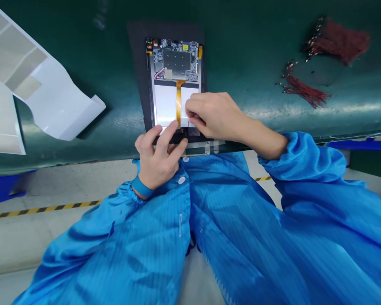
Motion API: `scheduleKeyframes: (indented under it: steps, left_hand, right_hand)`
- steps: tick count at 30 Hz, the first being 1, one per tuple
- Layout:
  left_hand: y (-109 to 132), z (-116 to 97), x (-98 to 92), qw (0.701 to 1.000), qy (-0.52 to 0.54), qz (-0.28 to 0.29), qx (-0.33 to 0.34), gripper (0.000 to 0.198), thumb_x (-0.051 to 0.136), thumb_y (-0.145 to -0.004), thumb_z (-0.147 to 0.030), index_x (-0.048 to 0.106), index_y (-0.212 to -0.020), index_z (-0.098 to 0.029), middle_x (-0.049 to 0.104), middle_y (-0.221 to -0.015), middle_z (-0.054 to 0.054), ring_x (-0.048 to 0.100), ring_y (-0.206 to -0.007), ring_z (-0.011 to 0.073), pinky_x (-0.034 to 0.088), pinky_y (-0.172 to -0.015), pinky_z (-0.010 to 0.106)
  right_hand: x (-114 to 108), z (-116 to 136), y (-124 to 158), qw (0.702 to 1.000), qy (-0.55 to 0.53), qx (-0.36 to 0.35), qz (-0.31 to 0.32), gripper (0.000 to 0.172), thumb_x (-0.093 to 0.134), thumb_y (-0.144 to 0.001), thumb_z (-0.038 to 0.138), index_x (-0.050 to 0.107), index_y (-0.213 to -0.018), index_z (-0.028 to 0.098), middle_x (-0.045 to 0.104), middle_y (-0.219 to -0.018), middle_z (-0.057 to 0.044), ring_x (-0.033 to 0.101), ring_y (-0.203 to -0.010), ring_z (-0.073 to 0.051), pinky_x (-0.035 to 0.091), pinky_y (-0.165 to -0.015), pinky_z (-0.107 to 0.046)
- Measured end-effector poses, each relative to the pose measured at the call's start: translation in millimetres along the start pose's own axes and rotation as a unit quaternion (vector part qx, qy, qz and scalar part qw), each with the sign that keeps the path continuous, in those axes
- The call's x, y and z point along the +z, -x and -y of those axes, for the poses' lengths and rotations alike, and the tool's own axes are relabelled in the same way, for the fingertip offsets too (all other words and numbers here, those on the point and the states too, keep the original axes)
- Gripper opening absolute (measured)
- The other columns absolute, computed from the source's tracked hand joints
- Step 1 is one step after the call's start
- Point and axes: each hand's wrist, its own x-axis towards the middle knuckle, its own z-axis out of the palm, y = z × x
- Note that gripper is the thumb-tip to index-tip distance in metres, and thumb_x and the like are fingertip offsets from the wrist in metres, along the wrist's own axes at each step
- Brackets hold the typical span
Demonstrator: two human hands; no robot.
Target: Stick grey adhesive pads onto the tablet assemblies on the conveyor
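1. A tablet (pixel 174 84) with its back open is being kept flat on a black mat (pixel 136 63), its long axis running directly away from the wearer and its short lower edge lying nearest the body.
2. The right hand (pixel 212 116) is being held over the lower right part of the tablet, reaching further onto it than the other hand. Its fingertips (pixel 192 106) are being drawn together there, beside an orange ribbon cable (pixel 178 101); whatever is being pinched is hidden.
3. The left hand (pixel 157 159) is being kept at the tablet's lower edge, its fingers (pixel 165 135) being spread across that edge, not pinching.
4. A circuit board (pixel 174 59) is being shown at the tablet's far end.
5. Bunches of red wires (pixel 336 42) are being left to the right of the tablet, a white plastic sheet (pixel 57 97) to its left.
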Motion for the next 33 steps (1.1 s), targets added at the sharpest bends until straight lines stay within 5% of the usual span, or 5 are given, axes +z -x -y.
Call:
scheduleKeyframes:
  steps: [10,16,23,28,33]
  left_hand:
    - [-7.1,5.7,-4.9,0.996,0.075,0.047,-0.018,0.039,0.062,-0.094,-0.016,0.07,-0.127,-0.035,0.049,-0.162,0.003,0.045,-0.145,0.0344,0.044,-0.112,0.058]
    - [16.9,85.1,-56.4,0.983,-0.06,-0.025,-0.174,0.076,0.077,-0.088,-0.041,0.05,-0.158,-0.03,0.032,-0.172,0.008,0.033,-0.153,0.0474,0.028,-0.125,0.07]
    - [40.0,145.5,-61.4,0.953,-0.087,0.0,-0.291,0.062,0.063,-0.096,-0.053,0.056,-0.148,-0.021,0.069,-0.134,0.013,0.061,-0.122,0.0389,0.043,-0.105,0.063]
    - [38.6,125.6,-68.1,0.967,-0.073,-0.072,-0.233,0.046,0.066,-0.094,-0.036,0.062,-0.138,-0.023,0.07,-0.127,0.015,0.061,-0.12,0.0364,0.045,-0.104,0.059]
    - [50.0,99.8,-76.7,0.979,0.025,-0.065,-0.19,0.06,0.071,-0.093,-0.045,0.054,-0.148,-0.027,0.058,-0.147,0.018,0.05,-0.142,0.0387,0.043,-0.116,0.06]
  right_hand:
    - [-33.7,-18.7,48.1,0.992,-0.065,0.015,0.106,0.009,0.06,-0.093,0.025,0.068,-0.091,0.022,0.07,-0.086,-0.002,0.056,-0.075,-0.018,0.035,-0.073,-0.032]
    - [-53.2,-31.9,75.2,0.999,-0.03,0.028,-0.006,0.019,0.063,-0.095,0.037,0.072,-0.106,0.024,0.072,-0.111,-0.013,0.064,-0.101,-0.029,0.047,-0.089,-0.046]
    - [-30.1,38.9,-22.2,0.983,-0.14,-0.056,-0.106,0.013,0.056,-0.098,0.026,0.068,-0.101,0.023,0.072,-0.102,-0.008,0.065,-0.097,-0.026,0.05,-0.091,-0.044]
    - [24.1,94.6,-116.2,0.974,-0.165,-0.08,-0.132,0.04,0.058,-0.102,0.043,0.056,-0.133,0.02,0.06,-0.141,-0.017,0.055,-0.128,-0.032,0.046,-0.109,-0.05]
    - [62.0,97.1,-171.2,0.958,-0.28,0.045,-0.035,0.044,0.053,-0.105,0.039,0.04,-0.14,0.017,0.069,-0.117,-0.013,0.066,-0.098,-0.023,0.054,-0.086,-0.037]
